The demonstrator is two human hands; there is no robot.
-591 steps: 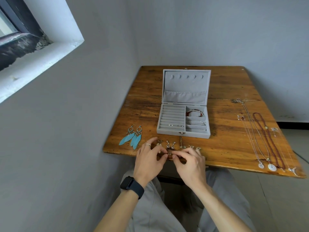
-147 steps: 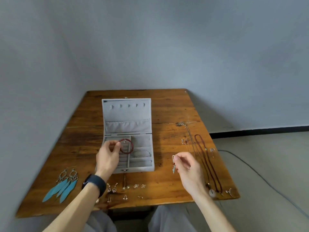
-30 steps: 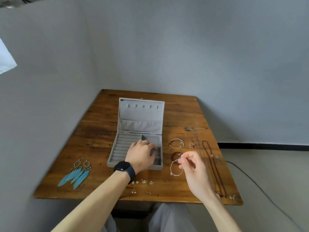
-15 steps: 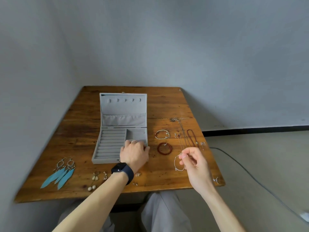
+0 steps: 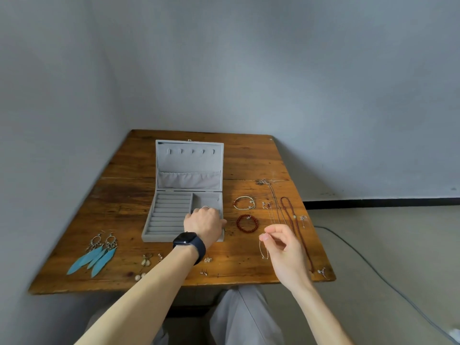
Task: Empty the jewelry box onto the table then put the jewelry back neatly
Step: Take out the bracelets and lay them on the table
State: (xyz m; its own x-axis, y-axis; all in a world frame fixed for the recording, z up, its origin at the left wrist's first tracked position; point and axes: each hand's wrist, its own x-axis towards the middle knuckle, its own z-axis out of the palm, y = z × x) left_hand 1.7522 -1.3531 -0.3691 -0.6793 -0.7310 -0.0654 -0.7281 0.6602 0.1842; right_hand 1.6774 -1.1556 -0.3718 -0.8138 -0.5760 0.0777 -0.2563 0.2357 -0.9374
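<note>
1. My right hand pinches the thin silver bracelet between thumb and forefinger. It dangles just above the surface, to the right of the jewelry box. The hold is on one fine strand only. If it slips, the bracelet drops in a heap and may knot.
2. My left hand sits knuckles-up in the box's right compartment, with the fingers hidden below. I cannot tell whether they are apart or closed on a piece. I am feeling about blind there, so I could leave a small item behind and call the box empty too soon.
3. The landing spot is crowded. The red bead bracelet and wire bracelet lie just beyond my right hand, and the necklaces are close on its right. A chain laid across any of them is likely to tangle when I put things back.
4. The front edge is at risk. The studs and small earrings lie either side of my left forearm, near the edge. A careless sweep as I draw the arm back could send them to the floor.
5. A pendant sits at the right front corner, almost at the edge. A brush from my right wrist would knock it off.
6. The feather earrings are well apart on the far left, so there is little risk to them.
</note>
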